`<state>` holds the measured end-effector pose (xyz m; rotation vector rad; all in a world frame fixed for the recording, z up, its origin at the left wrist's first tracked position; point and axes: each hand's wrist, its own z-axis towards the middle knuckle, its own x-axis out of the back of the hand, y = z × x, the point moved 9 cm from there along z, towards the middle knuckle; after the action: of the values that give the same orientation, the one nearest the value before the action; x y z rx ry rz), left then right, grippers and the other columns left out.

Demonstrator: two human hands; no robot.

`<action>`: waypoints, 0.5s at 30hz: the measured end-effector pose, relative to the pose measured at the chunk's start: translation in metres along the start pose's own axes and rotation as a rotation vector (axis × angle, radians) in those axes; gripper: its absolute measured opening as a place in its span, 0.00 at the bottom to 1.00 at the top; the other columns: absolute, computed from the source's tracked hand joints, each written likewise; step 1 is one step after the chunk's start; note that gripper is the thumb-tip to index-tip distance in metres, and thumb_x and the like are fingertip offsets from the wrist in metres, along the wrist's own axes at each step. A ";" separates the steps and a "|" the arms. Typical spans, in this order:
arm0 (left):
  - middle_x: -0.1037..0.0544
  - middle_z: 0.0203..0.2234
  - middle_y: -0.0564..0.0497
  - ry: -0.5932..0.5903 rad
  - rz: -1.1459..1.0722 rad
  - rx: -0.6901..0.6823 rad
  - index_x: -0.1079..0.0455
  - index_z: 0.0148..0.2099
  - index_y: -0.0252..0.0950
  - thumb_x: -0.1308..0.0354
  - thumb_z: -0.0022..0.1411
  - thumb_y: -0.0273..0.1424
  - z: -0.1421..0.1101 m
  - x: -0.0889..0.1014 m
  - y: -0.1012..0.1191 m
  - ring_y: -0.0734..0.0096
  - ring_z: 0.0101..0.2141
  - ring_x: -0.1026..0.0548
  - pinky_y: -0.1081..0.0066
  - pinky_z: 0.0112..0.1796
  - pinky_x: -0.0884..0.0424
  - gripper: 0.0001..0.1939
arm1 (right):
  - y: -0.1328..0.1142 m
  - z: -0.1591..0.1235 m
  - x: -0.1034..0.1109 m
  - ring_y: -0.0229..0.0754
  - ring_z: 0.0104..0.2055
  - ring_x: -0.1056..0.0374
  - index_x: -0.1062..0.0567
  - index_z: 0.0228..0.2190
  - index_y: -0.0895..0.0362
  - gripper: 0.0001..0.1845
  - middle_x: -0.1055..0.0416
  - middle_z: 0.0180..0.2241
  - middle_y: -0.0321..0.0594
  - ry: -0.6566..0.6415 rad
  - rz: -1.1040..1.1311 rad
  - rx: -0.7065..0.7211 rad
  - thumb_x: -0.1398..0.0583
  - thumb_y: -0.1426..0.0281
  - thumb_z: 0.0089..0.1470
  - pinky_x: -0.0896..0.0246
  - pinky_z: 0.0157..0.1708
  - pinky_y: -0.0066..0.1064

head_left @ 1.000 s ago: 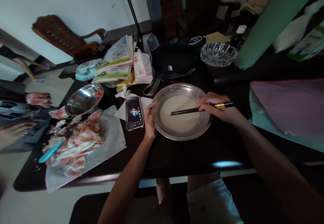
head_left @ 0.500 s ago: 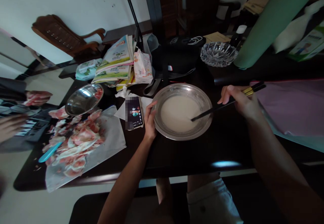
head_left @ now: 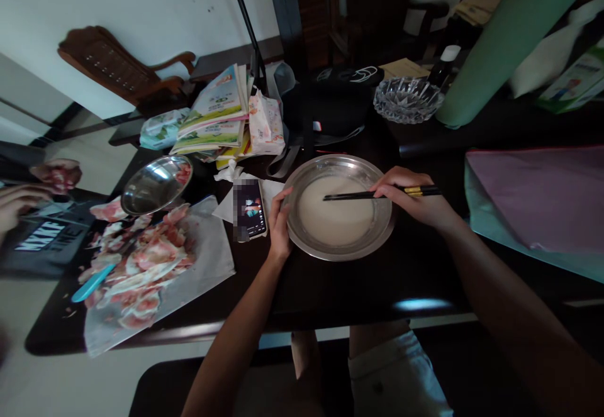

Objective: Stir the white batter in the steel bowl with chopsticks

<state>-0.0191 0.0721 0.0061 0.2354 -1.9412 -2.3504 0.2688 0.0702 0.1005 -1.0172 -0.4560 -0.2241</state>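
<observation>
A wide metal bowl [head_left: 340, 253] stands on the dark table, holding a pale, milky liquid [head_left: 337, 216]. My left hand [head_left: 280, 225] grips its left rim, fingers along the outer side and the thumb out of sight. In my right hand [head_left: 415, 200], closed over the bowl's right rim, is a pair of black chopsticks [head_left: 349, 196] with gold bands. Their tips point left and reach the liquid near the bowl's middle. Just left of my left hand lies a lit phone [head_left: 250, 209] on white paper.
On the left, pieces of raw meat [head_left: 155, 253] lie on a plastic sheet [head_left: 212, 247] with a blue-handled tool [head_left: 93, 283]. Behind them is a second metal bowl [head_left: 153, 190]. A co-worker's hands [head_left: 56, 175] hold meat at the far left. Booklets [head_left: 212, 115] and a glass dish [head_left: 408, 99] stand behind.
My right hand has moved left with the chopsticks, from beside the bowl to over its rim. Their tips shifted left and up across the liquid. My left hand stays put. The co-worker's hands moved left.
</observation>
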 end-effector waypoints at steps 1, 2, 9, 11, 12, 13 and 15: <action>0.22 0.52 0.48 -0.001 -0.008 0.005 0.25 0.53 0.42 0.42 0.63 0.42 0.000 0.000 -0.001 0.56 0.54 0.26 0.59 0.56 0.31 0.19 | 0.001 0.000 0.005 0.45 0.35 0.25 0.19 0.26 0.49 0.14 0.20 0.30 0.37 0.033 -0.006 -0.008 0.38 0.60 0.62 0.35 0.39 0.39; 0.22 0.52 0.48 -0.002 -0.015 0.011 0.25 0.53 0.42 0.42 0.63 0.42 0.000 0.000 -0.002 0.56 0.53 0.26 0.59 0.55 0.31 0.19 | 0.003 0.000 0.011 0.45 0.34 0.25 0.20 0.25 0.50 0.16 0.20 0.29 0.37 0.071 -0.004 -0.024 0.38 0.59 0.62 0.35 0.39 0.39; 0.23 0.52 0.48 -0.017 0.012 0.008 0.26 0.53 0.43 0.43 0.65 0.45 0.000 0.000 -0.002 0.56 0.54 0.26 0.57 0.56 0.32 0.19 | 0.019 -0.008 0.053 0.42 0.26 0.30 0.25 0.17 0.51 0.27 0.27 0.19 0.37 0.329 0.197 -0.160 0.39 0.49 0.61 0.36 0.38 0.39; 0.23 0.52 0.48 -0.006 0.014 0.001 0.26 0.53 0.42 0.43 0.64 0.45 0.000 0.001 -0.001 0.56 0.54 0.26 0.58 0.56 0.32 0.19 | 0.020 -0.007 0.049 0.42 0.24 0.31 0.25 0.16 0.51 0.28 0.28 0.18 0.36 0.258 0.253 -0.176 0.38 0.49 0.61 0.36 0.36 0.40; 0.23 0.52 0.48 0.000 0.015 -0.001 0.25 0.53 0.42 0.42 0.64 0.45 0.000 0.001 0.000 0.56 0.54 0.27 0.58 0.56 0.32 0.19 | 0.019 -0.006 0.045 0.43 0.24 0.31 0.25 0.16 0.51 0.28 0.28 0.18 0.36 0.205 0.267 -0.180 0.38 0.49 0.61 0.36 0.34 0.39; 0.23 0.52 0.48 0.006 0.018 -0.001 0.25 0.53 0.42 0.42 0.64 0.45 0.000 0.002 0.000 0.55 0.54 0.27 0.58 0.56 0.32 0.20 | 0.017 -0.006 0.039 0.43 0.24 0.30 0.24 0.16 0.51 0.28 0.27 0.19 0.37 0.151 0.272 -0.181 0.39 0.49 0.61 0.36 0.34 0.39; 0.22 0.52 0.48 0.007 0.028 0.002 0.25 0.53 0.42 0.42 0.63 0.45 -0.001 0.002 0.001 0.55 0.55 0.27 0.58 0.56 0.32 0.20 | 0.010 -0.004 0.026 0.44 0.26 0.28 0.23 0.17 0.50 0.28 0.25 0.21 0.37 0.052 0.247 -0.172 0.39 0.48 0.61 0.35 0.34 0.39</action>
<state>-0.0206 0.0711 0.0067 0.2144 -1.9316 -2.3268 0.2974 0.0729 0.1030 -1.2221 -0.2636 -0.0687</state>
